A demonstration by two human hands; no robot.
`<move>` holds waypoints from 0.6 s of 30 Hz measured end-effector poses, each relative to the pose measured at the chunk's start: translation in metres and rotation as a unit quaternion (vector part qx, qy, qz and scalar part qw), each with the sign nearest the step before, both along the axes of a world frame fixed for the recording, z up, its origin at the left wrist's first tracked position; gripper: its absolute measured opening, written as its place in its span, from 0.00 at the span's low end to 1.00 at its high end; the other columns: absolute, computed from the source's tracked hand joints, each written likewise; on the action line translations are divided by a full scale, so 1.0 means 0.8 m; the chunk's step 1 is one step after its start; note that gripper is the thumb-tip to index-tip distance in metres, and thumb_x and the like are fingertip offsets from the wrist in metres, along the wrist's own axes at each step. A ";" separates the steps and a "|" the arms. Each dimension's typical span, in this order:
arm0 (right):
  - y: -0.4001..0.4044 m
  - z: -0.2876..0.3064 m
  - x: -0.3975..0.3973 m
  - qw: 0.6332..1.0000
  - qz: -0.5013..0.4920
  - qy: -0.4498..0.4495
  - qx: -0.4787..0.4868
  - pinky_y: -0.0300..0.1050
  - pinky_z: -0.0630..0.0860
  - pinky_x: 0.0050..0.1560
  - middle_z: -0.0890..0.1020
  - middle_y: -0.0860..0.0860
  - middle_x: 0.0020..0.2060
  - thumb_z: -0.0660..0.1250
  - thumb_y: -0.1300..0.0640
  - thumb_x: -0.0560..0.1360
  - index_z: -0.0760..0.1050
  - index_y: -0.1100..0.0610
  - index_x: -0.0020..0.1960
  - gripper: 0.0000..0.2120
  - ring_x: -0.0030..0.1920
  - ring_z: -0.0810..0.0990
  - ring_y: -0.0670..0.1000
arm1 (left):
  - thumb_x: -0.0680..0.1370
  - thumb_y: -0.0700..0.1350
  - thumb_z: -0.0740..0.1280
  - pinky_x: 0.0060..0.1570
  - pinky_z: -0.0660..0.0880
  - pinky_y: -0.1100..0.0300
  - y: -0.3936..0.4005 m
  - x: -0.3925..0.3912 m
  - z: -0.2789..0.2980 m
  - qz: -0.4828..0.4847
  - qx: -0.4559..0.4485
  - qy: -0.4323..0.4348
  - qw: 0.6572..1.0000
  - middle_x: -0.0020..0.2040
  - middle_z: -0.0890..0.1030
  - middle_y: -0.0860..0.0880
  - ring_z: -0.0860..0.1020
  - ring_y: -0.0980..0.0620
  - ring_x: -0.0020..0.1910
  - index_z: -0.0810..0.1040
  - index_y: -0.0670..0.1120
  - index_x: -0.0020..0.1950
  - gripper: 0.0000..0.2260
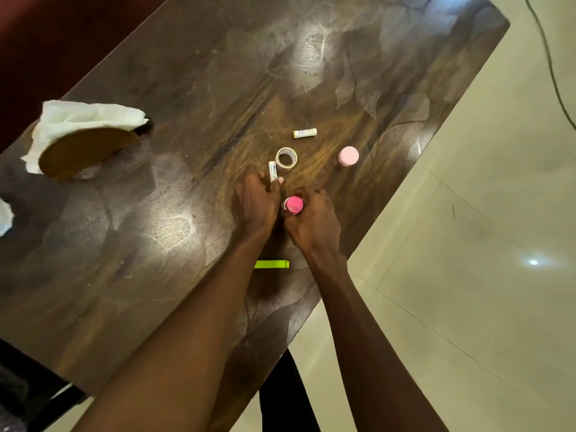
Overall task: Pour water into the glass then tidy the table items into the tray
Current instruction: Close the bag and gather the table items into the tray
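Your right hand grips the pink-capped bottle at frame centre; your left hand pinches a battery. Lift both cleanly; no tray visible.

Table at centre showing glossy dark wood grain; napkins upper left looking soft, matt paper; floor right gleaming, polished tile
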State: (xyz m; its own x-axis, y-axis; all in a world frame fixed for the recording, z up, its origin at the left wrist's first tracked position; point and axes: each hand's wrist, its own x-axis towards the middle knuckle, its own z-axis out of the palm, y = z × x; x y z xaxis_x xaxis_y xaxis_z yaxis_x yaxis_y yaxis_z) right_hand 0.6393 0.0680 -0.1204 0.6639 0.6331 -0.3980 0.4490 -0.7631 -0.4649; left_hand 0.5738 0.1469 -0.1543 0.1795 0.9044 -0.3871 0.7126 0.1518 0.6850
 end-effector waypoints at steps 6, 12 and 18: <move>-0.001 -0.005 0.003 0.999 0.011 0.006 0.029 0.48 0.74 0.47 0.77 0.55 0.53 0.71 0.57 0.72 0.78 0.57 0.54 0.12 0.53 0.77 0.59 | 0.74 0.51 0.71 0.47 0.70 0.54 0.015 0.014 -0.019 0.019 -0.010 0.022 1.000 0.50 0.81 0.43 0.77 0.41 0.54 0.76 0.44 0.49 0.12; -0.001 0.001 0.006 0.999 0.037 0.005 0.039 0.45 0.72 0.51 0.80 0.56 0.54 0.70 0.58 0.73 0.80 0.59 0.55 0.11 0.54 0.77 0.55 | 0.71 0.50 0.71 0.47 0.75 0.53 0.009 -0.015 -0.010 0.076 -0.036 -0.028 0.996 0.41 0.82 0.44 0.78 0.41 0.48 0.79 0.43 0.41 0.10; 0.017 0.013 -0.032 0.997 0.052 0.001 0.058 0.44 0.70 0.50 0.82 0.56 0.49 0.70 0.55 0.74 0.80 0.58 0.50 0.08 0.52 0.78 0.55 | 0.75 0.40 0.71 0.25 0.77 0.57 -0.011 -0.112 0.010 0.204 -0.121 -0.183 0.954 0.35 0.79 0.38 0.77 0.50 0.24 0.79 0.45 0.57 0.11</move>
State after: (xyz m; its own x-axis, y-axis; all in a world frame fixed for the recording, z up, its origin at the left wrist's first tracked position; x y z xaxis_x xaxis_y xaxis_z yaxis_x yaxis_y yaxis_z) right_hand 0.6140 0.0813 -0.1104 0.5913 0.7405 -0.3193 0.5212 -0.6531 -0.5494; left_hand 0.4842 0.1380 -0.1463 -0.0049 0.8199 -0.5725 0.2812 0.5505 0.7860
